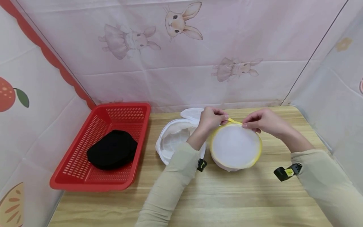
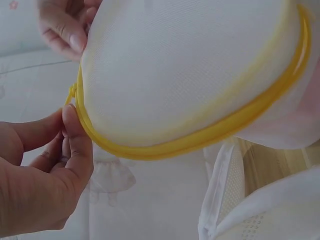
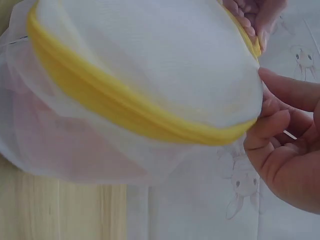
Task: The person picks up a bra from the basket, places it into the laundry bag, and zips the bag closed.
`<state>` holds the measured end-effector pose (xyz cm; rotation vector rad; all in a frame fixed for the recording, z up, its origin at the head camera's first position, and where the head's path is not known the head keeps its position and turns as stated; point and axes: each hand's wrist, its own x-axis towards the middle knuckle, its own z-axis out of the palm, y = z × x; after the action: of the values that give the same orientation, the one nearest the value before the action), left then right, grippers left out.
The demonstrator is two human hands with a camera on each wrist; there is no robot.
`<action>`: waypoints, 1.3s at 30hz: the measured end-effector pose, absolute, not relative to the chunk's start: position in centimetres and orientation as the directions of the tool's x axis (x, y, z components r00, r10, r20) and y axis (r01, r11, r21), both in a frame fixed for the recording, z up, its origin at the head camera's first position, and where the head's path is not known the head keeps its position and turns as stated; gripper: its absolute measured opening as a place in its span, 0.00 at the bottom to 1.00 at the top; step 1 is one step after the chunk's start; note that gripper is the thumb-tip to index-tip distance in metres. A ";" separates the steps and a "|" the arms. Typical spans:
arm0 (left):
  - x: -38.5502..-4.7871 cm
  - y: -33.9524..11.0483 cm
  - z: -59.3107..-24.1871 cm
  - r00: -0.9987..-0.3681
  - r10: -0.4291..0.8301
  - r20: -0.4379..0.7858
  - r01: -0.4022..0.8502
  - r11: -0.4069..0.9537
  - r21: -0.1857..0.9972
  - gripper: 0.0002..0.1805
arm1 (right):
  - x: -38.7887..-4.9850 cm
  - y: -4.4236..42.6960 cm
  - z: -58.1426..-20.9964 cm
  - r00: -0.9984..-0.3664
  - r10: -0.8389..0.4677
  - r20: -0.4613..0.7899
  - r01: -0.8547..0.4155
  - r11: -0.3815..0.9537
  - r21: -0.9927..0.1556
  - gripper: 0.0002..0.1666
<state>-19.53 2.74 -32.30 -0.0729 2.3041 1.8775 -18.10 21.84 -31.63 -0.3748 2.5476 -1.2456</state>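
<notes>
A round white mesh laundry bag (image 1: 236, 146) with a yellow zipper edge (image 2: 180, 146) stands on the table, something pinkish showing through its side in the right wrist view. At the bag's far edge, my left hand (image 1: 211, 119) pinches the yellow zipper pull (image 2: 71, 94) between thumb and finger. Just right of it, my right hand (image 1: 265, 122) holds the bag's rim between thumb and fingers. Beside my left forearm lies a second white mesh bag (image 1: 164, 143), its lid (image 1: 190, 113) folded back; the forearm hides part of it.
A red plastic basket (image 1: 138, 157) sits at the left of the wooden table (image 1: 227, 198), holding a black fabric item (image 1: 112, 149). A printed curtain (image 1: 181, 78) with rabbits stands behind the table, and further curtains hang at both sides.
</notes>
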 end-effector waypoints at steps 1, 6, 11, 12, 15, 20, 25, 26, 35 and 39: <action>-19.4 2.9 -32.2 -0.984 0.070 -0.163 -0.143 0.226 0.964 0.03 | -18.1 21.6 -31.5 -0.927 -0.349 -0.135 -0.108 0.596 -0.796 0.14; -19.0 3.5 -32.1 -0.984 0.113 -0.141 -0.100 0.306 0.947 0.02 | -18.1 20.7 -31.4 -0.928 -0.349 -0.128 -0.110 0.588 -0.801 0.13; -18.8 3.8 -32.2 -0.987 0.112 -0.115 -0.071 0.343 0.937 0.04 | -18.1 20.4 -31.7 -0.920 -0.379 -0.103 -0.153 0.585 -0.796 0.12; -18.8 3.8 -32.3 -0.987 0.111 -0.114 -0.070 0.340 0.938 0.04 | -18.1 20.4 -31.8 -0.917 -0.386 -0.097 -0.163 0.586 -0.793 0.11; -18.7 3.8 -32.5 -0.987 0.110 -0.116 -0.075 0.322 0.944 0.04 | -18.1 20.5 -31.9 -0.915 -0.394 -0.084 -0.183 0.590 -0.786 0.09; -18.6 3.9 -32.7 -0.989 0.091 -0.113 -0.081 0.302 0.950 0.04 | -18.0 20.5 -31.9 -0.917 -0.394 -0.063 -0.209 0.608 -0.766 0.07; -18.7 3.8 -33.0 -0.988 0.084 -0.127 -0.099 0.278 0.955 0.03 | -17.8 20.4 -31.8 -0.921 -0.386 -0.048 -0.221 0.622 -0.751 0.06; -18.7 3.8 -33.1 -0.988 0.081 -0.134 -0.107 0.273 0.956 0.03 | -17.8 20.4 -31.8 -0.922 -0.384 -0.047 -0.220 0.622 -0.752 0.06; -18.9 3.7 -33.4 -0.979 0.072 -0.192 -0.173 0.213 0.962 0.02 | -17.9 20.5 -32.0 -0.931 -0.361 -0.054 -0.195 0.616 -0.763 0.07; -19.3 3.1 -33.7 -0.981 0.044 -0.187 -0.174 0.204 0.963 0.02 | -18.0 21.2 -31.8 -0.938 -0.341 -0.062 -0.170 0.609 -0.775 0.06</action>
<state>-19.26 3.12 -33.68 -0.1256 2.2962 1.8756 -17.96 21.22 -31.85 -0.4233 2.6313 -1.2350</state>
